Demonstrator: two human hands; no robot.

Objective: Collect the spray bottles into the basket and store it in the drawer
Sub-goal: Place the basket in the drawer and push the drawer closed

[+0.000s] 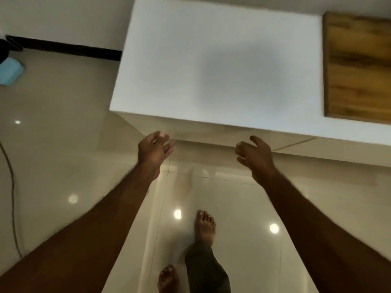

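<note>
No spray bottle, basket or drawer shows in the head view. My left hand (154, 150) reaches forward over the floor, fingers loosely spread, holding nothing. My right hand (255, 155) is stretched out beside it, also with loose fingers and nothing in it. Both hands hover just short of the front edge of a white cabinet top (211, 60). The picture is blurred.
A wooden panel (357, 68) lies on the right end of the white top. Glossy beige floor tiles (63, 166) spread below, with my bare feet (205, 225) on them. A light blue object (9, 71) and a dark cable (12, 187) lie at the left.
</note>
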